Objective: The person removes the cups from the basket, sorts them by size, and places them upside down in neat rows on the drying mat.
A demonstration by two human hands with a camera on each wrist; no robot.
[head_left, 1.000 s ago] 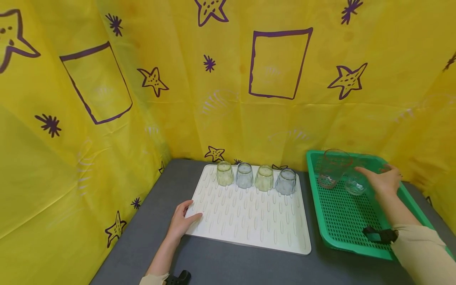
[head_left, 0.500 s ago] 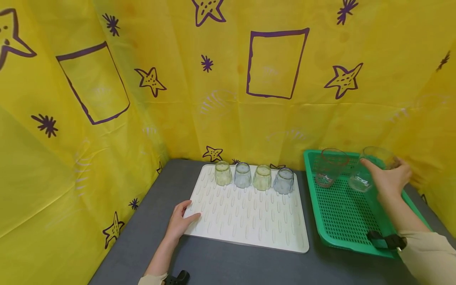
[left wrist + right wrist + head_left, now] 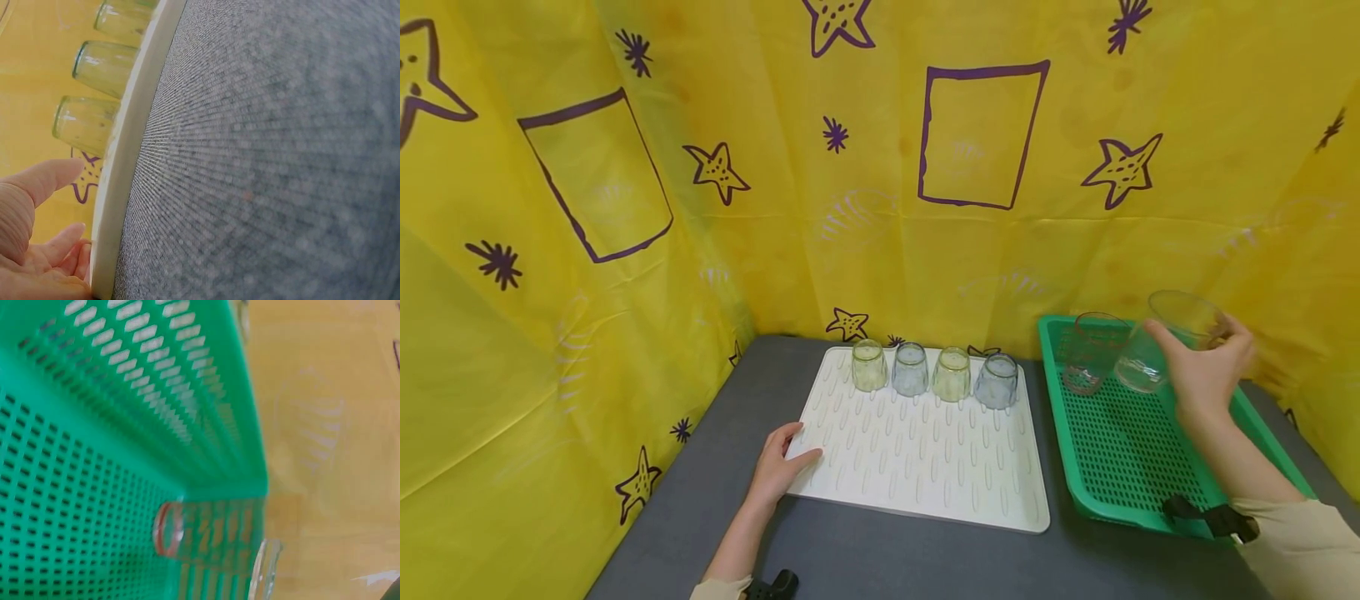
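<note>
My right hand (image 3: 1213, 367) grips a clear drinking glass (image 3: 1159, 354) over the green basket (image 3: 1078, 467), its wide mouth up and tilted to the right. Just left of it, a pink-tinted glass (image 3: 1090, 358) stands inside the basket, visible through the right wrist view as a pink glass (image 3: 215, 531). At the near left corner of the white draining mat (image 3: 917, 458), my left hand (image 3: 778, 467) touches the edge, thumb reaching over the top. Several green and blue tumblers (image 3: 953, 375) line the mat's far side, narrower ends up; a green tumbler (image 3: 87, 125) also shows in the left wrist view.
A dark grey tabletop (image 3: 700, 475) lies under the mat and basket. Yellow cloth (image 3: 865, 167) with purple drawings hangs close behind and to the left. The basket's raised perforated walls (image 3: 144, 350) surround its floor.
The clear glass has come up from the basket floor in my right hand, then shifted left towards the pink-tinted glass. My left hand keeps its place on the mat.
</note>
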